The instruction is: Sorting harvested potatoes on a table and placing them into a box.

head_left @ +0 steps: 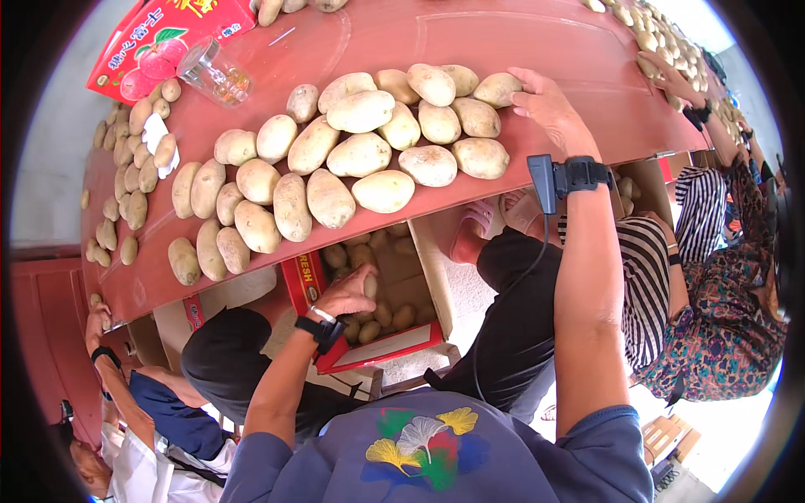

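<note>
Many pale tan potatoes point(360, 111) lie in a loose heap on the red table point(470, 42) before me. My right hand point(553, 109) reaches to the heap's far right end, its thumb and fingers closed about one end of a potato point(497, 90). Below the table edge, my left hand point(345, 295) is down in an open cardboard box point(381, 345) with red sides. Its fingers are closed on a potato point(370, 286), partly hidden by the hand. More potatoes point(384, 314) lie loose in that box, under and beside my hand.
A red carton point(172, 42) and a clear glass point(215, 74) stand at the far left, near more potatoes point(134, 168). Co-workers sit at both sides; one person's hand point(667, 77) is among potatoes at far right. My knees flank the box point(381, 345).
</note>
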Available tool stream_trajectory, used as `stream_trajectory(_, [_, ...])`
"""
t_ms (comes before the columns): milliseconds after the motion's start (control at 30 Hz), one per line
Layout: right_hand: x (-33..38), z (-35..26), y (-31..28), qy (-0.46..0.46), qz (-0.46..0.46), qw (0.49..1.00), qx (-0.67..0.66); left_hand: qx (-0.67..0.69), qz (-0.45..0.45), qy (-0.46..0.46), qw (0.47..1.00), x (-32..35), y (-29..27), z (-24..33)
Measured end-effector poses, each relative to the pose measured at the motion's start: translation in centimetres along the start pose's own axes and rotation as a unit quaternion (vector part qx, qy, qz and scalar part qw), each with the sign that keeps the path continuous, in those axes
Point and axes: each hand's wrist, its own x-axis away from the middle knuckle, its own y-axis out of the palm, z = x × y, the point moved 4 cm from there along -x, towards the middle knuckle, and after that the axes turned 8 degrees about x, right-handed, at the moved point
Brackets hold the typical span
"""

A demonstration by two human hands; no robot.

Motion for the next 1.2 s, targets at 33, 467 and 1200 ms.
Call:
stream_trajectory(33, [-0.2, -0.2, 0.2, -0.023, 0.005, 0.997, 0.078, 0.01, 0.005, 0.008, 1.0, 0.8, -0.5, 2.0])
stream_trajectory(467, [8.9, -9.2, 2.1, -0.167, -0.073, 0.975, -0.131, 0.492, 0.188, 0.366, 0.767, 8.3, -3.5, 16.7])
stream_trajectory(1200, [13.1, -12.5, 7.8, -0.278, -0.258, 0.92, -0.101, 0.361, 0.375, 0.318, 0.792, 8.7, -5.2, 17.9])
